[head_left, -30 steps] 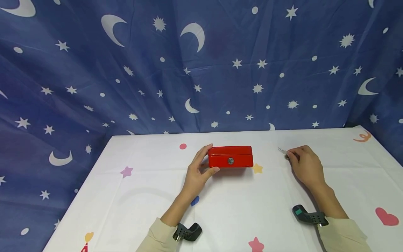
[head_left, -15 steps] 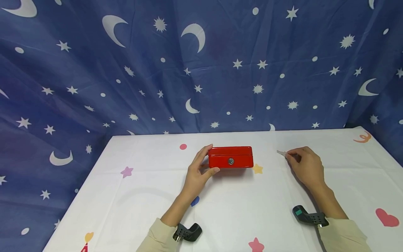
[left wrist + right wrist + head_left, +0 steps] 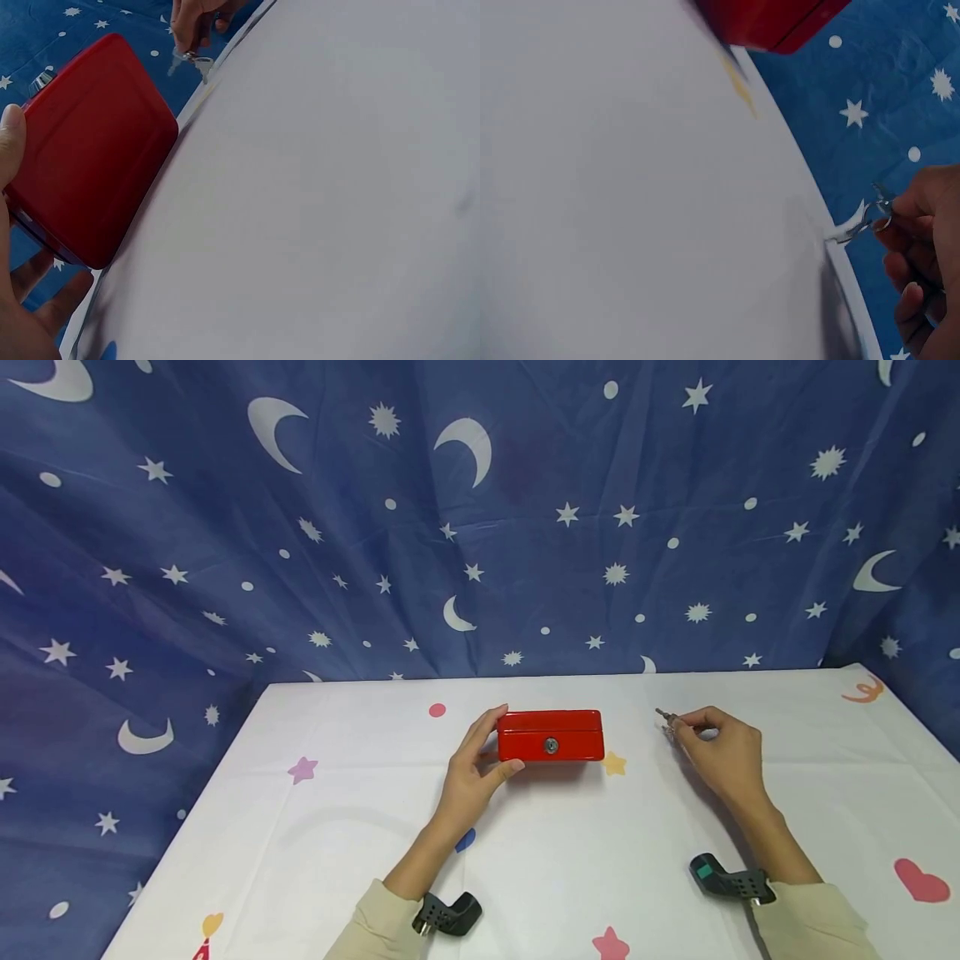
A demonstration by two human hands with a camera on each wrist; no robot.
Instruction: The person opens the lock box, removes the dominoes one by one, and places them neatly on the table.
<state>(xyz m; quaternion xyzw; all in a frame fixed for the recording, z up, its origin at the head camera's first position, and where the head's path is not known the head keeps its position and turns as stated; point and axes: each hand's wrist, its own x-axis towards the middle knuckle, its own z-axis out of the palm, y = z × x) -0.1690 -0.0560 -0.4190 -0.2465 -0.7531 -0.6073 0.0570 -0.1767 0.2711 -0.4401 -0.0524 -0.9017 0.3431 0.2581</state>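
A red metal cash box (image 3: pixel 551 735) with a round silver lock (image 3: pixel 551 746) on its front is near the middle of the table's far part. My left hand (image 3: pixel 463 781) grips its left end, thumb at the front and fingers behind; the left wrist view shows a broad red side of the box (image 3: pixel 97 157). To the right of the box, my right hand (image 3: pixel 723 756) pinches small silver keys (image 3: pixel 666 718) between thumb and forefinger. In the right wrist view two keys (image 3: pixel 855 231) hang on a ring, apart from the box.
A white cloth (image 3: pixel 375 843) printed with coloured shapes covers the table. Behind the table's far edge hangs a dark blue curtain (image 3: pixel 517 593) with stars and moons. Each wrist wears a black camera band.
My right hand has shifted slightly left, and the keys between its fingers have turned, one tip now pointing up and left. My left hand and the cash box stay in place.
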